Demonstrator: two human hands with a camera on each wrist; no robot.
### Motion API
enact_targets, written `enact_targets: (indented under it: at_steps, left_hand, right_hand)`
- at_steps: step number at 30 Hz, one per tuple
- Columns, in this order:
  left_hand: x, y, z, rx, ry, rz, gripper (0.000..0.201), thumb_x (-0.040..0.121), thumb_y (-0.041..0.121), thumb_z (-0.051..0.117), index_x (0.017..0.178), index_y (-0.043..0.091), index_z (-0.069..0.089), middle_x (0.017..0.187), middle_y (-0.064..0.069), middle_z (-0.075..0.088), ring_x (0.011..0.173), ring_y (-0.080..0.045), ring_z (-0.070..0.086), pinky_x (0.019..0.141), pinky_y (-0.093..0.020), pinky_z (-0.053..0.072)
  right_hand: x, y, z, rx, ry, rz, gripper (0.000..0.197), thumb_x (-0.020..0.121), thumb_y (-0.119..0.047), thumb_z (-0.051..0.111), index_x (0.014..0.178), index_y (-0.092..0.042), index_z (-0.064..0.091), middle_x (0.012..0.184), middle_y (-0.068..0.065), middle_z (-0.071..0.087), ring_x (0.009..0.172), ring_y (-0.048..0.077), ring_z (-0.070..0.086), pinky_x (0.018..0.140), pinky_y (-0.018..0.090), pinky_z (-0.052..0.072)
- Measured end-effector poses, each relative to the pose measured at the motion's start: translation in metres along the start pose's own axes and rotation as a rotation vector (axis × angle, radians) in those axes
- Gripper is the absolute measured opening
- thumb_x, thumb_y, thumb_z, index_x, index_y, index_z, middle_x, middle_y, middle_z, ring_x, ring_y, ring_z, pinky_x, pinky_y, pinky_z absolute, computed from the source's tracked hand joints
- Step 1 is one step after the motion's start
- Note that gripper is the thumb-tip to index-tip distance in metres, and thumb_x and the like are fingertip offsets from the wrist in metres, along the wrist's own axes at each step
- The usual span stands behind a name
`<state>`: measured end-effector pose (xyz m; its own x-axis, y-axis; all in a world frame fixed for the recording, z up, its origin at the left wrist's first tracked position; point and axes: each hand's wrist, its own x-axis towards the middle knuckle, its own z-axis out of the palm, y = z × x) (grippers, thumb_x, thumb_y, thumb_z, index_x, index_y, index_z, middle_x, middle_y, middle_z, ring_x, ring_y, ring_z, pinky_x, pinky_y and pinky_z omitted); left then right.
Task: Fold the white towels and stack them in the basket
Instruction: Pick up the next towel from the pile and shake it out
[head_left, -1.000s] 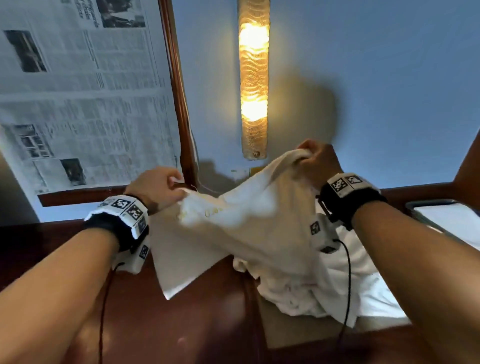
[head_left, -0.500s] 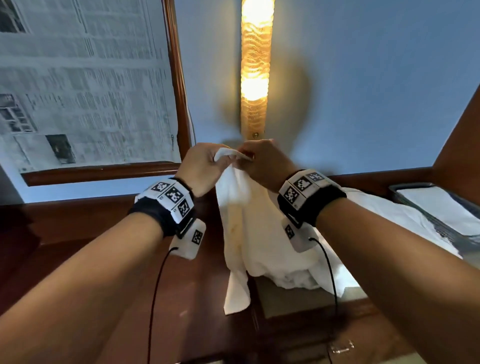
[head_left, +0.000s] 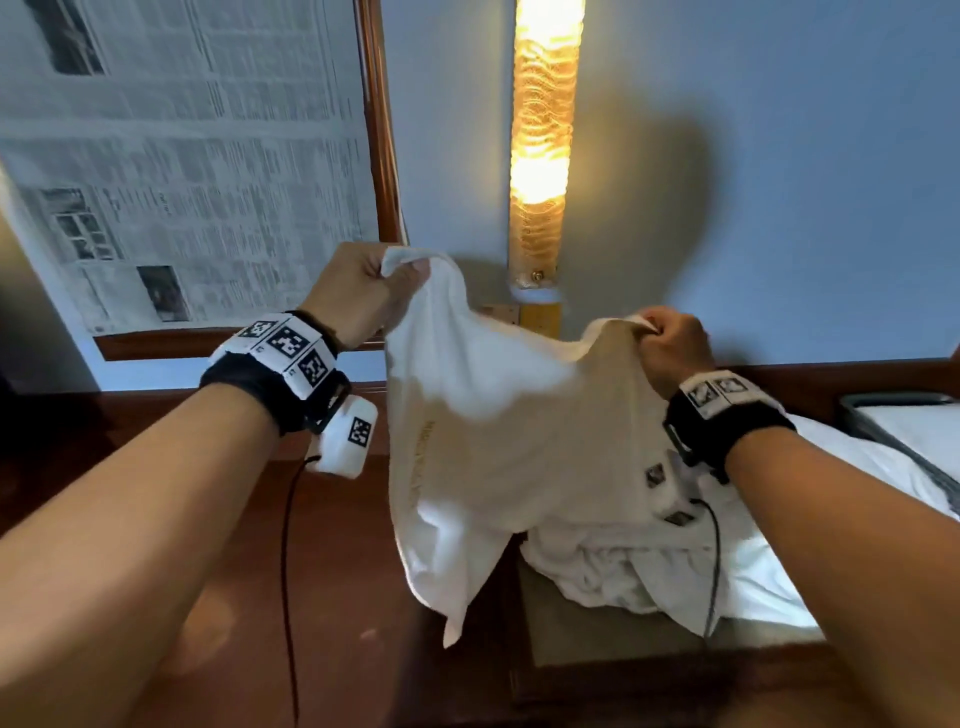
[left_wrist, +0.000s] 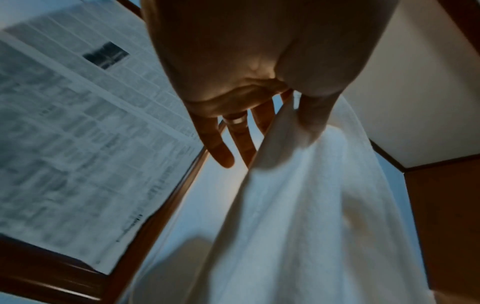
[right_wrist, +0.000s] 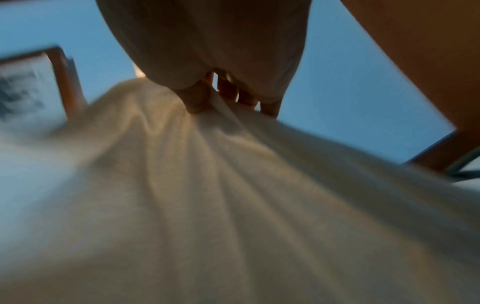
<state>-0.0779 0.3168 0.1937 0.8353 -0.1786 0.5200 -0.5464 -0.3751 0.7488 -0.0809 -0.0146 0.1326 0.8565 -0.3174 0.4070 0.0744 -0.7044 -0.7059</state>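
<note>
The left hand (head_left: 358, 291) and the right hand (head_left: 670, 345) each pinch a top corner of the towel (head_left: 498, 447). It hangs in the air above a pile (head_left: 623, 571) by the tabletop (head_left: 322, 597).

- Towel (head_left: 519, 441) in my hands: white cloth, matt, soft nap.
- Desk top (head_left: 363, 597) below me: dark wood, glossy.
- Newspaper (head_left: 182, 156): matt printed paper.
- Wall lamp (head_left: 543, 130): rippled, glossy amber shade.
</note>
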Motion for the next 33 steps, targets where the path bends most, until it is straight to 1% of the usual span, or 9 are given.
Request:
enact_targets:
  at_steps: [3,7,10,14,20,24,27,29,33]
  left_hand:
    - [0.015,0.011,0.043,-0.058,-0.082,0.033,0.049,0.090,0.050,0.063,0.089,0.002,0.072,0.085,-0.023,0.063,0.082,-0.023,0.053,0.072,-0.038,0.042]
    - [0.027,0.034,0.099,-0.112,-0.155,-0.005,0.066,0.095,0.053,0.056,0.082,-0.012,0.057,0.074,-0.014,0.050,0.066,-0.025,0.045,0.058,-0.033,0.033]
    - [0.034,0.045,0.131,-0.128,-0.131,0.010,0.049,0.104,0.037,0.049,0.062,0.014,0.042,0.056,0.000,0.035,0.053,-0.018,0.031,0.055,-0.031,0.023]
    - [0.046,0.057,0.157,-0.127,-0.098,0.037,0.046,0.106,0.037,0.046,0.061,0.029,0.050,0.051,0.000,0.032,0.046,-0.017,0.028,0.049,-0.029,0.022]
    - [0.055,0.063,0.161,-0.143,0.032,0.009,0.042,0.107,0.036,0.043,0.069,0.023,0.051,0.040,0.009,0.039,0.037,-0.009,0.035,0.044,-0.024,0.029]
    - [0.050,0.071,0.161,-0.133,0.035,-0.060,0.044,0.108,0.031,0.041,0.066,0.017,0.044,0.035,0.012,0.041,0.032,-0.002,0.037,0.044,-0.018,0.032]
    - [0.044,0.076,0.182,-0.155,-0.082,-0.058,0.044,0.105,0.042,0.047,0.069,0.017,0.055,0.058,-0.004,0.054,0.054,-0.016,0.050,0.061,-0.024,0.038]
    - [0.041,0.080,0.202,-0.138,-0.130,-0.029,0.046,0.100,0.050,0.049,0.072,0.014,0.057,0.069,-0.011,0.048,0.064,-0.021,0.043,0.065,-0.034,0.032]
    - [0.034,0.093,0.237,-0.159,-0.205,-0.027,0.043,0.101,0.053,0.046,0.091,0.018,0.068,0.085,-0.001,0.066,0.078,-0.021,0.061,0.079,-0.035,0.045]
  right_hand:
    - [0.017,-0.054,0.000,0.173,0.007,-0.282,0.021,0.089,-0.005,0.057,0.102,-0.007,0.073,0.100,0.014,0.073,0.089,0.023,0.063,0.076,0.028,0.045]
    - [0.024,-0.091,-0.019,0.051,-0.014,-0.578,0.013,0.084,-0.013,0.060,0.082,-0.009,0.072,0.075,0.005,0.069,0.072,0.023,0.060,0.068,0.030,0.043]
    - [0.032,-0.081,-0.040,-0.073,0.059,-0.594,0.020,0.086,-0.022,0.060,0.068,-0.013,0.061,0.067,0.009,0.063,0.064,0.029,0.054,0.063,0.036,0.044]
    - [0.027,-0.042,-0.061,-0.081,0.138,-0.698,0.022,0.089,-0.016,0.065,0.070,-0.010,0.059,0.060,0.003,0.049,0.056,0.021,0.037,0.053,0.029,0.034]
    - [0.024,0.097,-0.066,-0.276,-0.152,-0.301,0.031,0.094,-0.034,0.054,0.072,-0.013,0.062,0.077,0.018,0.066,0.074,0.034,0.060,0.064,0.032,0.035]
    - [0.020,0.166,-0.098,-0.225,-0.009,0.124,0.018,0.095,-0.020,0.059,0.086,-0.010,0.072,0.095,0.021,0.071,0.095,0.040,0.064,0.077,0.036,0.045]
    - [0.034,0.139,-0.102,-0.042,0.134,0.052,0.017,0.091,-0.008,0.060,0.100,-0.007,0.074,0.104,0.019,0.072,0.101,0.035,0.066,0.082,0.034,0.047]
    - [0.040,0.095,-0.101,0.107,0.132,-0.093,0.019,0.089,-0.007,0.060,0.097,-0.013,0.076,0.096,0.011,0.075,0.094,0.026,0.069,0.081,0.034,0.052]
    - [0.037,0.027,-0.104,0.251,0.048,-0.298,0.027,0.083,-0.040,0.066,0.068,-0.017,0.070,0.059,-0.005,0.059,0.059,0.004,0.051,0.057,0.029,0.046]
